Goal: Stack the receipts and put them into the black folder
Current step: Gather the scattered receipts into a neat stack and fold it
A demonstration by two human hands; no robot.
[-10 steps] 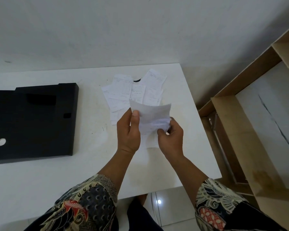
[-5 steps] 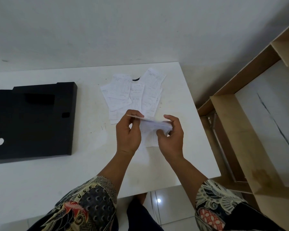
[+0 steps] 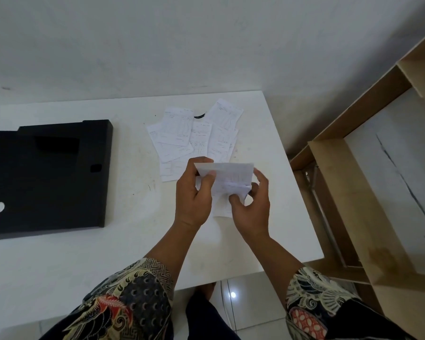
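I hold a small bundle of white receipts (image 3: 233, 179) above the white table (image 3: 123, 251), between both hands. My left hand (image 3: 194, 195) pinches its left edge with the thumb on top. My right hand (image 3: 252, 207) grips its lower right corner. Several more receipts (image 3: 196, 138) lie fanned out and overlapping on the table just beyond my hands. One receipt (image 3: 221, 208) lies flat under my hands. The black folder (image 3: 47, 177) lies closed and flat at the table's left side, well apart from the receipts.
A small black band (image 3: 199, 116) peeks out among the far receipts. A wooden shelf unit (image 3: 353, 182) stands close to the table's right edge. The wall runs along the table's far edge. Tiled floor shows below the near edge.
The held receipts tipped down nearly edge-on half a second ago and now face me again. Both hands have stayed in about the same place.
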